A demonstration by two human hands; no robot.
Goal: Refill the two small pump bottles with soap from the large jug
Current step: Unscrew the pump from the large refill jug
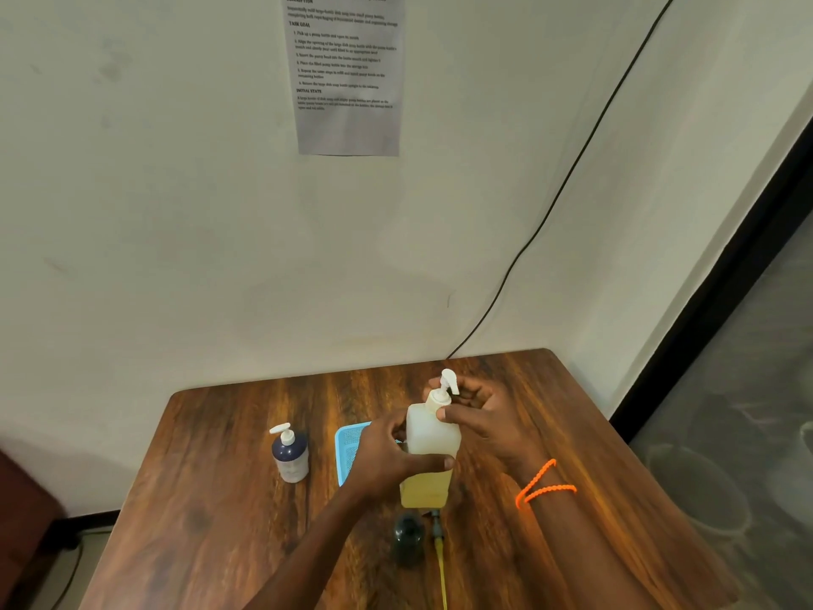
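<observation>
Wall notice (349, 72) headed "TASK GOAL"; both hands, left (387, 455), right (488, 418), around translucent pump bottle (433, 438).

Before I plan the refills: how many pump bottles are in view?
2. A dark-and-white pump bottle stands alone on the table's left; a translucent pump bottle is held in both hands at centre. Others may be hidden.

Wooden table (220, 499) beneath both hands. Printed sheet (347, 72) on the wall, high above them. Black cable (567, 178) runs down the wall, above the right hand. Blue basket (347, 446) behind the left hand, partly hidden.
</observation>
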